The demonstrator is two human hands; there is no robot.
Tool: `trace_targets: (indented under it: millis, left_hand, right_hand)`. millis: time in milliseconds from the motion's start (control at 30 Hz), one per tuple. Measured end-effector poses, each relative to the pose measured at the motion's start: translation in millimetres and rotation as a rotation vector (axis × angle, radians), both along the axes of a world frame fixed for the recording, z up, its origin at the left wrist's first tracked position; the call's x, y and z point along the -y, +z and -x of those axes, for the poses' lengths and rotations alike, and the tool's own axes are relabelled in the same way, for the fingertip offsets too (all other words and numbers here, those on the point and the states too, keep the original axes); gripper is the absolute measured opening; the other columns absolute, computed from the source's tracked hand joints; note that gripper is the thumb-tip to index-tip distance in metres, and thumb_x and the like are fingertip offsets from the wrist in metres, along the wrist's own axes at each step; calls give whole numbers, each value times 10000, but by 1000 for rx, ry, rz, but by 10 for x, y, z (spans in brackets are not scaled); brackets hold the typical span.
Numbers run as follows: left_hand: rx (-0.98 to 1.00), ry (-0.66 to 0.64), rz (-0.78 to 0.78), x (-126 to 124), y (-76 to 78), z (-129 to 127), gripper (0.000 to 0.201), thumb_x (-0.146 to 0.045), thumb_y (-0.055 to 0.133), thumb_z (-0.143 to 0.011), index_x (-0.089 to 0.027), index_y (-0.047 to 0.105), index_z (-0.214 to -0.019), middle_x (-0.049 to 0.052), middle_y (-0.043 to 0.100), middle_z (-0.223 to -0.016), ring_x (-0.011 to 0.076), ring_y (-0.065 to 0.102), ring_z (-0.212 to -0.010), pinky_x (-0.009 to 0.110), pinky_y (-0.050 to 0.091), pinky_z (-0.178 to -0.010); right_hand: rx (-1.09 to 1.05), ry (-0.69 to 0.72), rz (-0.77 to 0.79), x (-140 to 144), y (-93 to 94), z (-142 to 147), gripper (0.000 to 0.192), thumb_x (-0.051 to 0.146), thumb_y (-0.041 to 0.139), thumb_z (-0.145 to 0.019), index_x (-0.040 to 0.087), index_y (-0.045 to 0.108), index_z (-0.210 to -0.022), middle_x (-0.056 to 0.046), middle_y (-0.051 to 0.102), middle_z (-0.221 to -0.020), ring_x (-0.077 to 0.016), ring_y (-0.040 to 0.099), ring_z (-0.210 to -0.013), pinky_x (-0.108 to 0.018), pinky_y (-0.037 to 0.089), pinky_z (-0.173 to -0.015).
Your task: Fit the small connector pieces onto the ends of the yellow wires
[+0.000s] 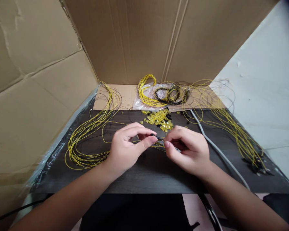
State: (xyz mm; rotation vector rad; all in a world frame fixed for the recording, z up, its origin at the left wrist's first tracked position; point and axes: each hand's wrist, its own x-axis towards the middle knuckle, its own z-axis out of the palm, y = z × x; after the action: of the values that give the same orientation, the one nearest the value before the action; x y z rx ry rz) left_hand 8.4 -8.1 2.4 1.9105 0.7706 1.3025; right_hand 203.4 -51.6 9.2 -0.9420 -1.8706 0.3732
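My left hand (128,146) pinches a small black connector (153,136) between thumb and forefinger, above the middle of the dark table. Close beside it, my right hand (186,149) has thumb and forefinger pressed together at the thin wire ends coming out of the connector. The fingertips hide just how the wires meet it. A loop of thin yellow and black wires (80,154) lies left of my left hand and passes behind both hands. Just beyond my fingers is a pile of small clear yellow plastic pieces (159,118), with small black pieces among them.
Coiled yellow wires (142,96) and black wires (173,94) rest on a plastic bag at the back. More wires (238,134) with black ends lie at the right. A grey cable (216,147) crosses the table (149,179). Cardboard walls (144,38) stand behind and left.
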Motion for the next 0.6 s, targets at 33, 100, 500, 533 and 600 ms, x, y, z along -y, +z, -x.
trace_targets:
  millis: [33,100,500,533,600]
  left_hand:
    - [-2,-1,-2,1,0,2,83,-222,767,-812,-188,753,-888,33,710,-818,122,634,-734,238,508,-672]
    - [-12,-1,-8,1,1,6,84,-227,764,-815,-187,752,-887,36,710,-817,125,635,-734,241,509,-670]
    - [-82,-21,-162,9,33,20,83,-208,754,-811,-177,742,-888,30,681,-779,110,609,-675,231,517,-638]
    - [-84,-23,-165,8,32,19,82,-209,753,-812,-176,742,-886,31,680,-777,109,609,-673,230,518,-638]
    - [-81,-24,-164,3,26,18,84,-200,756,-809,-174,743,-887,32,678,-778,109,611,-676,228,517,-638]
  right_hand:
    - [1,-1,2,0,2,2,76,104,621,-827,178,602,-826,9,589,-697,-74,412,-549,-232,356,-521]
    - [2,-2,4,-2,5,5,71,110,617,-832,179,602,-825,8,586,-692,-76,405,-544,-235,354,-518]
    - [49,-15,-49,-21,19,-8,90,105,623,-850,183,627,-895,-14,630,-740,-92,498,-593,-238,415,-551]
    - [53,-9,-52,-24,19,-10,96,104,623,-854,181,632,-909,-17,637,-749,-94,506,-598,-238,423,-555]
    - [60,7,-53,-30,14,-19,111,99,624,-860,177,640,-937,-22,650,-763,-93,520,-600,-236,441,-561]
